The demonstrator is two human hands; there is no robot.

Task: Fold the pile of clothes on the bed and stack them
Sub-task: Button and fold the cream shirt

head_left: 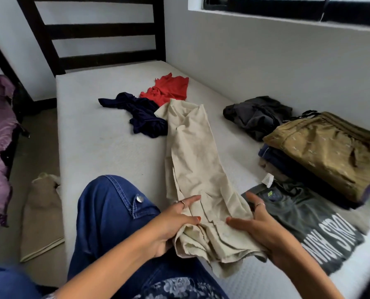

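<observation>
- My left hand (173,225) grips the near end of the long beige cotton garment (192,160); the thumb lies over bunched cloth, the forefinger stretches across the fabric, and the other fingers curl under the edge.
- My right hand (259,225) holds the same end from the other side, thumb on top and fingers spread along the creased hem and beneath it.
- From my hands, the beige garment runs away toward 12 o'clock as a narrow, wrinkled strip lying flat on the white textured mattress (106,134).
- At 8 o'clock of the hands is my bent knee in blue denim trousers (106,208) with pale stitching and a metal button.
- Just at 3 o'clock, touching the beige cloth, lies a grey-green printed T-shirt (304,221) spread flat, with white lettering.
- Beyond it at 2 o'clock sits a stack of folded clothes (322,152), topped by olive-gold shiny fabric over dark blue layers.
- Behind the stack lies a crumpled dark grey garment (257,115).
- At 12 o'clock, by the far end of the beige strip, lie a rumpled navy garment (141,113) and a red one (169,87), touching each other.
- At 10 o'clock stands the dark slatted wooden headboard (98,31).
</observation>
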